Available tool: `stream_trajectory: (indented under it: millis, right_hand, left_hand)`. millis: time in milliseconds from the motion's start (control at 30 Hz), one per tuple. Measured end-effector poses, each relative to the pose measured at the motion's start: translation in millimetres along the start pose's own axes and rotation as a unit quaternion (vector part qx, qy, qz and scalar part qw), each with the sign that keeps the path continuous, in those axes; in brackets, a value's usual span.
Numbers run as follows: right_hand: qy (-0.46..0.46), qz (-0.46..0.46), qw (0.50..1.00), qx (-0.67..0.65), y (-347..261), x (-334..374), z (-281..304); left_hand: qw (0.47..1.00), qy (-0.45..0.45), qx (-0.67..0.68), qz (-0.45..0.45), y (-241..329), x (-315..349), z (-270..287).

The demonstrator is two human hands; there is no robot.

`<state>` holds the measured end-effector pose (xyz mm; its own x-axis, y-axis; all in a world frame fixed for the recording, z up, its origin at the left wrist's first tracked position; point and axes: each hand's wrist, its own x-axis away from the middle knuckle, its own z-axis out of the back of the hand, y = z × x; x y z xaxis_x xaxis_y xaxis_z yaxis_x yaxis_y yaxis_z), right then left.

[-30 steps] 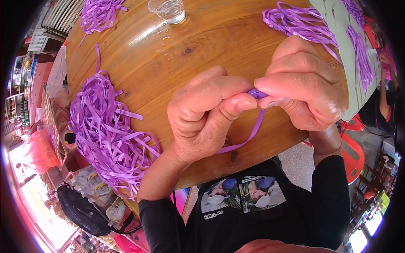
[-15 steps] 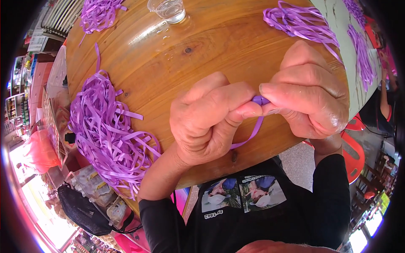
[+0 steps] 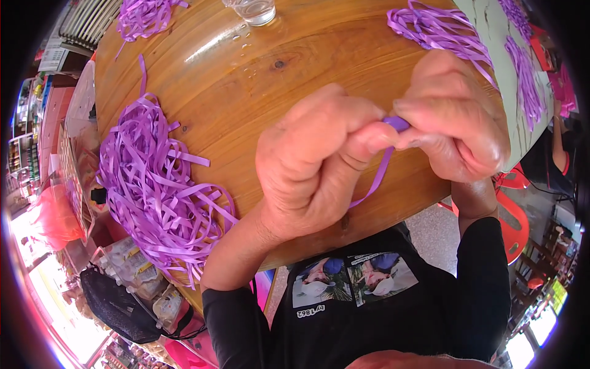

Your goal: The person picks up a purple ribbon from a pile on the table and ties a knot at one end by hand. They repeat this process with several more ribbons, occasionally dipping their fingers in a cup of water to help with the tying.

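Between my two hands, above the wooden table, a purple ribbon (image 3: 382, 169) is pinched, its tail hanging down toward the table's near edge. A small folded or knotted bit of it shows between the fingertips; its exact form is partly hidden. My left hand (image 3: 319, 157) closes thumb and forefinger on one side of this bit. From the other side my right hand (image 3: 458, 117) pinches it the same way, fingers curled. Left of my left forearm lies a large tangled heap of purple ribbons (image 3: 157, 184).
The round wooden table (image 3: 246, 104) carries a clear cup (image 3: 257, 11) at the far side with water drops near it. More purple ribbon bundles lie far left (image 3: 144, 15) and far right (image 3: 439, 27). A pale marbled surface (image 3: 501, 55) adjoins on the right, near a red stool (image 3: 513, 224).
Both hands have moved slightly up and to the right with the ribbon. My fingertips have come closer together around the folded bit, and its tail hangs a little farther right.
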<state>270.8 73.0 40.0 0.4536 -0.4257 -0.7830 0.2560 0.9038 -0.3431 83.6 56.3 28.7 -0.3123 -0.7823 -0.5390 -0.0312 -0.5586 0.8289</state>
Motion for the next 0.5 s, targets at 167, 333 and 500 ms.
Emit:
stream_trajectory:
  millis: [167, 333, 500]
  right_hand:
    - [-0.017, -0.076, 0.996, -0.035, 2.3, -2.8, 3.0]
    - [-0.007, -0.061, 0.998, -0.009, 4.4, -0.5, 2.8]
    - [-0.004, -0.112, 0.992, 0.049, 13.1, 0.8, 4.2]
  left_hand:
    - [0.978, 0.062, 0.151, 0.131, -9.5, 9.4, -5.4]
    - [0.991, 0.011, 0.098, 0.091, -19.7, 7.4, -9.5]
    - [0.991, 0.072, -0.003, 0.112, -35.6, 4.4, -2.6]
